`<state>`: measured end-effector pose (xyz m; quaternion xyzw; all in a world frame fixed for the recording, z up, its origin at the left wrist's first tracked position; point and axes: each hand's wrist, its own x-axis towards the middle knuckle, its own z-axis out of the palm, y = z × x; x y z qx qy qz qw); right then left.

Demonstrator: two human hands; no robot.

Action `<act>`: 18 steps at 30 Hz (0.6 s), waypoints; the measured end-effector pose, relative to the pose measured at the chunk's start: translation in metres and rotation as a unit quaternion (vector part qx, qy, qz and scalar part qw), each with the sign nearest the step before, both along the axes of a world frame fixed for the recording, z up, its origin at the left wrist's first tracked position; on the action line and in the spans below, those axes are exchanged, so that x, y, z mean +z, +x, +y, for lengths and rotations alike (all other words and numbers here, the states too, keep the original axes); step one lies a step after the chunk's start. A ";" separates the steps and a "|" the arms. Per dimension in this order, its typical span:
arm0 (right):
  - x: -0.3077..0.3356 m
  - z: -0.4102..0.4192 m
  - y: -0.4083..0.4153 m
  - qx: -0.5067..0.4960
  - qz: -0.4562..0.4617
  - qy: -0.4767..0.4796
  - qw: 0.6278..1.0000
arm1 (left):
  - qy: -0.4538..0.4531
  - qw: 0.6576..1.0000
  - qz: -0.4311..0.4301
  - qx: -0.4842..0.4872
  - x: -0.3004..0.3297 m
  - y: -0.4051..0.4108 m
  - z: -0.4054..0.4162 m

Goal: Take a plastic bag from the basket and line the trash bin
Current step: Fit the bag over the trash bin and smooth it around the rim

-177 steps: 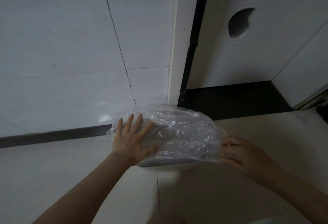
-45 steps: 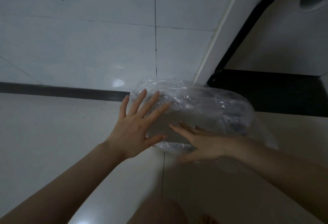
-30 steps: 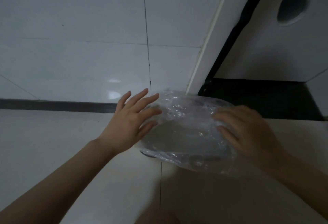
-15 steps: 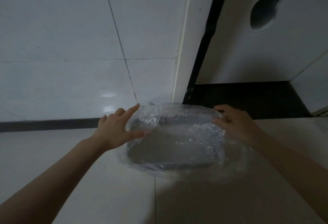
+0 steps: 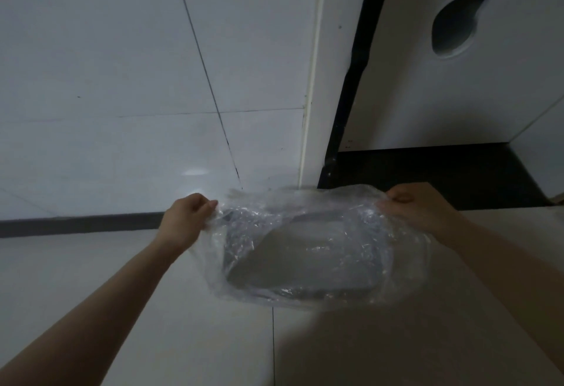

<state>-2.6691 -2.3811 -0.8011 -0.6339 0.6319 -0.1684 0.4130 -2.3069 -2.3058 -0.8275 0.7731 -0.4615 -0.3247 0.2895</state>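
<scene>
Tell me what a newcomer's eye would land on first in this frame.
The clear plastic bag stretched over the trash bin at centre, on the floor by the tiled wall. The left hand and right hand pinch its far corners on either side. Upper right, a white panel's dark teardrop cutout stands out.

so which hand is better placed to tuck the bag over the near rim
Neither clearly. The left hand and right hand both pinch the plastic bag at the far corners, equally distant from the near rim.
</scene>
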 end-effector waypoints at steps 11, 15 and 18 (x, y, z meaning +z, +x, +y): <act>0.042 0.031 0.017 0.261 0.167 -0.459 0.833 | -0.325 0.833 -0.292 -0.338 0.042 -0.033 0.035; 0.028 0.046 0.047 0.524 0.291 -0.441 0.668 | -0.189 0.689 -0.478 -0.510 0.030 -0.052 0.034; 0.013 0.032 0.053 0.581 0.386 -0.351 0.625 | -0.109 0.698 -0.478 -0.521 0.015 -0.045 0.028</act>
